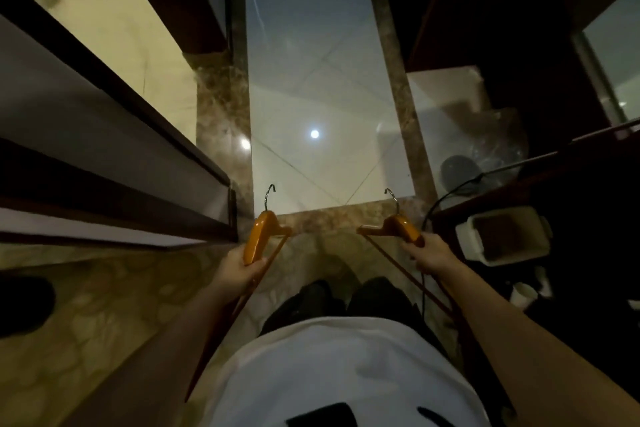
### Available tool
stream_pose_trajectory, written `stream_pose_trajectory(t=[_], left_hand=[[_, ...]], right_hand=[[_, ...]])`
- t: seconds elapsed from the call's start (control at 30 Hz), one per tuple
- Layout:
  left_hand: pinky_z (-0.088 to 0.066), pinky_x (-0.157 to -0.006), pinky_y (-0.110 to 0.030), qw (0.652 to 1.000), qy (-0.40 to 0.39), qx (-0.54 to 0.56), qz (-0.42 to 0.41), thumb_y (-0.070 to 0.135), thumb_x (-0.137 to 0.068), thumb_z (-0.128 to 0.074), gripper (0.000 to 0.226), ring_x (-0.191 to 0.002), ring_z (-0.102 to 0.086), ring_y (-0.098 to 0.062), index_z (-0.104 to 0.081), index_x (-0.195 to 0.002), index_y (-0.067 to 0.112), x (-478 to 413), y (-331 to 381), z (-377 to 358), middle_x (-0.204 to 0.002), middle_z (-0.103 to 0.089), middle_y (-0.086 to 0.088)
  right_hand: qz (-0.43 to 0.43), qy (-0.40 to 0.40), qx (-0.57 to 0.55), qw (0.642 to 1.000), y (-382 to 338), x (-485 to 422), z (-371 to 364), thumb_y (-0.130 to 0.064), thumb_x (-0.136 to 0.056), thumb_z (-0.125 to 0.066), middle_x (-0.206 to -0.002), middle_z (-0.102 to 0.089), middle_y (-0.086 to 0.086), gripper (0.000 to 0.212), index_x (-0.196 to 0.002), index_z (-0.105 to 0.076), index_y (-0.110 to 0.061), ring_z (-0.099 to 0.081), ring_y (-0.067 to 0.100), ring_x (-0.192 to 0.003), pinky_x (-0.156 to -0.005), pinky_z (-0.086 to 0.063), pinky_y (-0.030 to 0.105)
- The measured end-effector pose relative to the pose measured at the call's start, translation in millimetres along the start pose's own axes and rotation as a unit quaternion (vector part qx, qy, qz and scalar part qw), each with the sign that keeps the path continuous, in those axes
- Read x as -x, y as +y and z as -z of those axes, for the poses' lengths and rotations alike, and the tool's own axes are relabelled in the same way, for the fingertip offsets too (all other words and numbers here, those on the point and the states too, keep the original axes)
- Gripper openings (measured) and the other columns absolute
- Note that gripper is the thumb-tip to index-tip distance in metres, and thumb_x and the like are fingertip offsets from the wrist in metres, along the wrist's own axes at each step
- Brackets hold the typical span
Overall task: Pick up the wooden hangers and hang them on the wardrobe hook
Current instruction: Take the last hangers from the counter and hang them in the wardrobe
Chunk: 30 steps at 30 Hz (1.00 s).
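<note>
Fingers [251, 269] of left hand [235, 270] clamped round one arm of left hanger [259, 236]. Right hand [431, 255] likewise curled round one arm of right hanger [403, 227]. Both hangers are held out front above the floor [311, 97], well apart, with their metal hooks pointing away from the body. Wardrobe hook not in view (dark cabinets both sides, can't tell which is the wardrobe).

Risks:
- Each grip is out on one arm, not the neck, so a hanger may twist in the hand on the lift and miss the hook.
- The lower bars run back along the forearms and could catch the shirt.
- Right hanger is just beside a black cable [450, 190] and near a white bin [465, 239]. A wide swing could snag either.
- Low light makes the thin metal hooks hard to line up.
</note>
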<state>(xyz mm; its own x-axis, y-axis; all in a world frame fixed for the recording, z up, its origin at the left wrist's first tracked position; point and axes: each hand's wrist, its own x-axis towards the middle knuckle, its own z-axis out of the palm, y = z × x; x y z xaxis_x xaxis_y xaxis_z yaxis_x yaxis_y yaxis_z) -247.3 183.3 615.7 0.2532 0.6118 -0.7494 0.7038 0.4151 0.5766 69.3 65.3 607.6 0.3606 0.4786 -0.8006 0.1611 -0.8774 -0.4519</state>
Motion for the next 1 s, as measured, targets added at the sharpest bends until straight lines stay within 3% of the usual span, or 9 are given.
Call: stream_pose_trajectory(t=[0.17,0.27,0.47,0.6,0.77,0.83,0.93,1.0], left_hand=[[-0.046,-0.052,-0.027,0.994,0.014,-0.049,0.092,0.015,-0.092,-0.054,0.005,-0.059,-0.055,-0.02,-0.054,-0.094,0.01,-22.4,-13.6,6.9,-0.074,-0.057,-0.01],[-0.046,-0.054,-0.029,0.989,0.007,-0.074,0.131,0.014,-0.093,-0.053,0.013,-0.059,-0.055,-0.022,-0.053,-0.104,0.008,-38.9,-5.9,7.1,-0.074,-0.058,-0.011],[-0.042,-0.049,-0.022,0.986,0.0,-0.086,0.142,0.012,-0.093,-0.051,0.026,-0.058,-0.053,-0.018,-0.05,-0.117,0.0,-88.5,57.2,-5.3,-0.074,-0.056,-0.009],[-0.041,-0.049,-0.021,0.987,0.029,-0.077,0.138,0.01,-0.093,-0.05,0.028,-0.061,-0.056,-0.017,-0.049,-0.12,0.001,-123.0,114.3,-12.2,-0.077,-0.056,-0.007],[-0.043,-0.05,-0.021,0.986,0.063,-0.06,0.144,0.014,-0.092,-0.053,0.022,-0.062,-0.058,-0.016,-0.05,-0.113,0.008,-168.7,167.7,1.4,-0.08,-0.059,-0.008],[-0.044,-0.05,-0.023,0.984,0.074,-0.049,0.156,0.015,-0.092,-0.054,0.019,-0.062,-0.058,-0.018,-0.051,-0.11,0.009,-183.6,182.0,13.2,-0.079,-0.06,-0.008],[-0.047,-0.053,-0.026,0.979,0.093,-0.029,0.178,0.017,-0.092,-0.054,0.02,-0.064,-0.06,-0.02,-0.053,-0.11,0.008,-204.5,194.4,36.0,-0.081,-0.061,-0.01],[-0.047,-0.053,-0.026,0.976,0.104,-0.024,0.189,0.018,-0.092,-0.054,0.02,-0.064,-0.06,-0.021,-0.053,-0.11,0.009,-216.5,198.3,53.9,-0.082,-0.062,-0.01]], right_hand=[[-0.097,0.039,0.028,0.994,31.8,-21.7,13.7,-0.031,-0.087,-0.059,-0.086,-0.06,0.012,0.021,-0.069,-0.055,-0.022,-0.058,0.03,-0.082,-0.074,-0.047,0.038],[-0.153,0.037,0.021,0.987,40.4,-33.0,32.4,-0.03,-0.088,-0.057,-0.092,-0.064,0.014,0.016,-0.087,-0.063,-0.015,-0.061,0.031,-0.083,-0.068,-0.045,0.031],[-0.201,0.022,-0.009,0.979,24.5,-80.2,84.0,-0.03,-0.089,-0.054,-0.094,-0.064,0.017,0.033,-0.109,-0.063,-0.006,-0.057,0.03,-0.079,-0.069,-0.044,0.031],[-0.178,-0.011,0.009,0.984,-25.6,-122.7,126.0,-0.029,-0.093,-0.051,-0.101,-0.058,0.016,0.035,-0.118,-0.055,-0.006,-0.055,0.028,-0.086,-0.066,-0.042,0.028],[-0.106,-0.026,0.027,0.994,-126.0,-186.5,164.8,-0.036,-0.09,-0.054,-0.103,-0.062,0.014,0.027,-0.1,-0.061,-0.013,-0.059,0.033,-0.1,-0.096,-0.047,0.047],[-0.064,-0.036,0.046,0.996,-169.2,-211.4,174.4,-0.033,-0.091,-0.054,-0.098,-0.064,0.015,0.027,-0.1,-0.062,-0.009,-0.061,0.032,-0.094,-0.091,-0.049,0.046],[-0.001,-0.035,0.064,0.997,-239.5,-243.4,184.2,-0.022,-0.092,-0.051,-0.078,-0.056,0.009,0.026,-0.106,-0.058,-0.002,-0.055,0.025,-0.074,-0.07,-0.047,0.035],[0.026,-0.037,0.068,0.997,-281.4,-264.1,185.3,-0.018,-0.093,-0.05,-0.076,-0.052,0.004,0.028,-0.116,-0.053,-0.002,-0.053,0.021,-0.075,-0.069,-0.045,0.033]])
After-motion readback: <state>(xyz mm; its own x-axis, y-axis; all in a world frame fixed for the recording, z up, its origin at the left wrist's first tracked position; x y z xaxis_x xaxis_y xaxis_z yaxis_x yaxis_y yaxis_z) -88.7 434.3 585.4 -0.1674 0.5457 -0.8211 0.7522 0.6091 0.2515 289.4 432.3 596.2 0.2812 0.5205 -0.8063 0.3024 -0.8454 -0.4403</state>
